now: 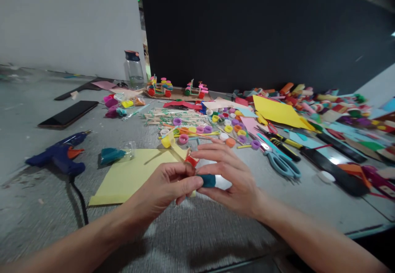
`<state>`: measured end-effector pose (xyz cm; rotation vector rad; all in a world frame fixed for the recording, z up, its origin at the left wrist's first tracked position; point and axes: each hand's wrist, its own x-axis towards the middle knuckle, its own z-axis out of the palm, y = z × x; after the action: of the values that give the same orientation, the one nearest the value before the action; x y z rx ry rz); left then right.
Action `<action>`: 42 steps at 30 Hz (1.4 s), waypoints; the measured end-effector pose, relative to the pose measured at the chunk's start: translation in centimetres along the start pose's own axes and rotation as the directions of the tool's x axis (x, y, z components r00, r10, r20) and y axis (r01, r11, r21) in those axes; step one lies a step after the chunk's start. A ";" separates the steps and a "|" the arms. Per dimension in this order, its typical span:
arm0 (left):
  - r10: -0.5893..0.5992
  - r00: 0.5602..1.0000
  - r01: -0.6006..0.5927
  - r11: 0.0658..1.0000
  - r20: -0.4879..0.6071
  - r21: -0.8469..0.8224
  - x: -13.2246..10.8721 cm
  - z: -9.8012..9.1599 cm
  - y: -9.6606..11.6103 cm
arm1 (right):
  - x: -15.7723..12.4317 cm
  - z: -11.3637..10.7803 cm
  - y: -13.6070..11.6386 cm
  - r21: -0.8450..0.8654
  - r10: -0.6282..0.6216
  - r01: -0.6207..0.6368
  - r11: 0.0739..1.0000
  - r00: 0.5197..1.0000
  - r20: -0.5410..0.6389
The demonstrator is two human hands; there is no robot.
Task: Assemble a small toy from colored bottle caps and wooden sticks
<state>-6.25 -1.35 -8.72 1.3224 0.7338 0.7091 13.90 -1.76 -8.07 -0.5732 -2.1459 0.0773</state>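
Both my hands meet over the grey table [200, 232]. My left hand [163, 188] and my right hand [230, 178] are closed in pinches on a small craft piece [191, 160] made of wooden sticks with a red cap. A teal cap [207, 180] on it sits between my thumbs. The piece hangs just above a pale yellow sheet of paper [129, 174]. A yellow cap [166, 141] on a stick pokes up behind my fingers.
A blue glue gun [60, 154] with its black cord lies at the left, a phone [69, 113] behind it. Coloured caps [216, 127], wooden sticks [166, 116], blue scissors [282, 164], a yellow card [277, 110] and foam scraps crowd the right. A bottle [134, 69] stands at the back.
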 end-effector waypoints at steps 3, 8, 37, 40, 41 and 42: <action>-0.027 1.000 0.027 1.000 0.011 0.008 0.0 0.1 0.0 | -0.1 0.1 0.1 0.003 -0.006 0.006 1.000 1.000 0.024; -0.056 0.998 0.057 0.998 0.034 -0.020 0.0 0.3 0.1 | -0.2 0.3 0.1 0.017 -0.014 0.013 1.000 0.999 0.041; 0.004 1.000 -0.003 0.999 0.025 -0.033 0.0 -0.1 0.2 | 0.2 -0.1 -0.2 0.011 0.066 -0.065 0.998 0.997 -0.041; -0.003 0.999 0.003 1.000 -0.035 0.011 0.0 -0.1 0.1 | 0.1 0.0 -0.2 0.004 0.069 -0.069 0.998 0.997 -0.017; 0.001 0.999 0.000 1.000 -0.053 0.022 0.1 -0.1 0.1 | 0.1 0.1 -0.2 0.001 0.069 -0.069 0.998 0.998 -0.013; 0.009 0.998 -0.007 1.000 -0.069 0.031 0.1 -0.1 0.2 | 0.1 0.1 -0.1 -0.001 0.070 -0.070 0.998 0.997 -0.011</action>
<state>-6.28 -1.22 -8.58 1.3347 0.7974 0.7557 13.70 -1.80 -8.03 -0.6484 -2.1151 0.1105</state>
